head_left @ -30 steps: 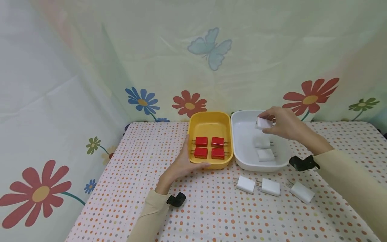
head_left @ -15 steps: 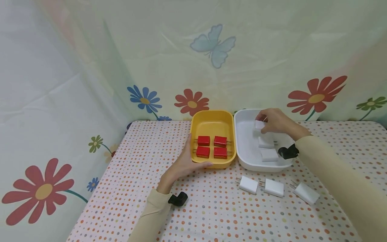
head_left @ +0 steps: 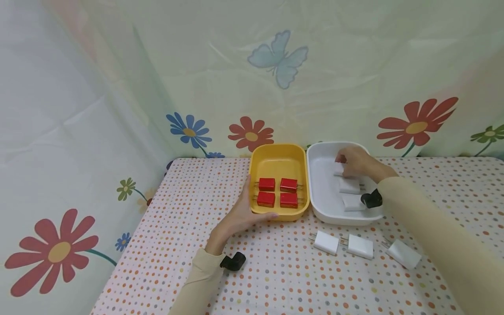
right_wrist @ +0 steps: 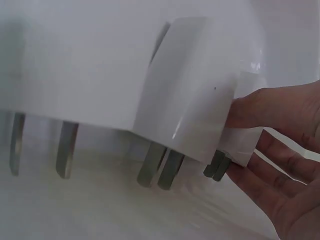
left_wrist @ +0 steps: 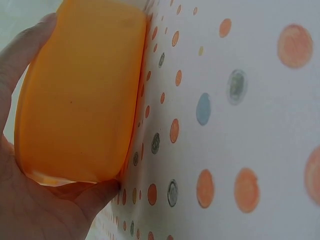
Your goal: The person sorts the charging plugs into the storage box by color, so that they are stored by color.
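Note:
My right hand (head_left: 359,163) is inside the white tray (head_left: 324,213), its thumb and fingers pinching a white plug-in charger (head_left: 338,169) low in the tray. In the right wrist view, that charger (right_wrist: 242,135) shows its metal prongs beside another white charger (right_wrist: 182,90). Two more white chargers, one in the middle (head_left: 349,186) and one in front (head_left: 353,202), lie in a column below the held one. My left hand (head_left: 240,213) grips the front left corner of the yellow tray (head_left: 279,215), thumb along its front wall. Several red chargers (head_left: 289,200) lie inside the yellow tray, in two columns.
Three white chargers lie in a row before the white tray: a left one (head_left: 326,243), a middle one (head_left: 360,246) and a right one (head_left: 404,253). Both trays stand side by side on the dotted tablecloth (head_left: 275,271), near the flowered backdrop (head_left: 204,78).
My right hand has lowered the white charger into the tray, behind the two others there. My left hand keeps its place on the yellow tray. The head view has shifted slightly.

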A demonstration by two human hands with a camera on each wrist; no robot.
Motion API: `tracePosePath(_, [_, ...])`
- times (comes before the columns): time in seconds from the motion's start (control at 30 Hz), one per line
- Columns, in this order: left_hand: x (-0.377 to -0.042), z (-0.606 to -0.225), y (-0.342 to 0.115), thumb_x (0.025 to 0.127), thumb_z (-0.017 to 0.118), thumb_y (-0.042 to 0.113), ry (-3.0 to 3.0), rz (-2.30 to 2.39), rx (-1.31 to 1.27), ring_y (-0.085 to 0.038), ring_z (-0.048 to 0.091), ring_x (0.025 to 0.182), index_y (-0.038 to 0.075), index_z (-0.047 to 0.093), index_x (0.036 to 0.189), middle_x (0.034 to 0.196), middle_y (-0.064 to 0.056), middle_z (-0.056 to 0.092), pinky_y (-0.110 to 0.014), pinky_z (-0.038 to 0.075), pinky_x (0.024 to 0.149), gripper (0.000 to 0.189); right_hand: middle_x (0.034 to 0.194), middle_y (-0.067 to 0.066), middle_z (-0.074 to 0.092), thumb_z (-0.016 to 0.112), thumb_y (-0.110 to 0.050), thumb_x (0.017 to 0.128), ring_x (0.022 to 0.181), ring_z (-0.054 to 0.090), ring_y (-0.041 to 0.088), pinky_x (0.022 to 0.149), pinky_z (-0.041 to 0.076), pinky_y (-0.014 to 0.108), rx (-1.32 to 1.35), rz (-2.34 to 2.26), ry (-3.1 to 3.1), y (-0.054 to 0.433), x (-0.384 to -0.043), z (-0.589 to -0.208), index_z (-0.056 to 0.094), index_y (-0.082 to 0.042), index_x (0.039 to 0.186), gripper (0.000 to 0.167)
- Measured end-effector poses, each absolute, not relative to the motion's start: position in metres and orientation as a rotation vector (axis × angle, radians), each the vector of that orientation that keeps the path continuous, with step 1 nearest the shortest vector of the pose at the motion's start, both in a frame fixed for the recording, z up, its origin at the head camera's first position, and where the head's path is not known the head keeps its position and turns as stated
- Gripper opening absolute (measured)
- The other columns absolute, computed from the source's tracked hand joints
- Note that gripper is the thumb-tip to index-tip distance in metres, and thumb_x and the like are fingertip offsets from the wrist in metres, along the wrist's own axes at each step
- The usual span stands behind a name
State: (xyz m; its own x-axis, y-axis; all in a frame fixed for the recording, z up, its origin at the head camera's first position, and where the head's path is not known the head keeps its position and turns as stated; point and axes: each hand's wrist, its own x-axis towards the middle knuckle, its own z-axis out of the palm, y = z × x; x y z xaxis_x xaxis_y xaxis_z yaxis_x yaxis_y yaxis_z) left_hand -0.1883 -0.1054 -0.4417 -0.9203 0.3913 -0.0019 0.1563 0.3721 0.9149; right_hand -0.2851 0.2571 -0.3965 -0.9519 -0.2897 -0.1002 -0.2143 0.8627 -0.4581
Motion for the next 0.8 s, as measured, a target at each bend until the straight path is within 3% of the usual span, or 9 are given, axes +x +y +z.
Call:
tracePosePath(0.57, [-0.185, -0.444, -0.101, 0.084, 0.09, 0.031, 2.429, 1.552, 0.46, -0.024, 0.031, 0.151, 0.02, -0.008, 0.168, 0.17, -0.006, 0.024, -0.054, 0.035, 0.12, 0.13, 0.103, 0.032, 0.064, 0.073, 0.014, 0.076, 0.096, 0.059, 0.043, 0.09, 0.052, 0.057, -0.449, -0.648, 2.877, 0.265, -0.279, -0.399, 0.063, 0.018, 0.11, 0.036])
tracePosePath(0.8, [-0.188, -0.444, -0.104, 0.084, 0.09, 0.03, 2.425, 1.565, 0.471, -0.023, 0.029, 0.152, 0.022, -0.008, 0.168, 0.17, -0.004, 0.023, -0.055, 0.032, 0.121, 0.129, 0.111, 0.033, 0.065, 0.074, 0.012, 0.078, 0.106, 0.06, 0.048, 0.093, 0.052, 0.06, -0.507, -0.64, 2.909, 0.258, -0.27, -0.385, 0.063, 0.017, 0.117, 0.04])
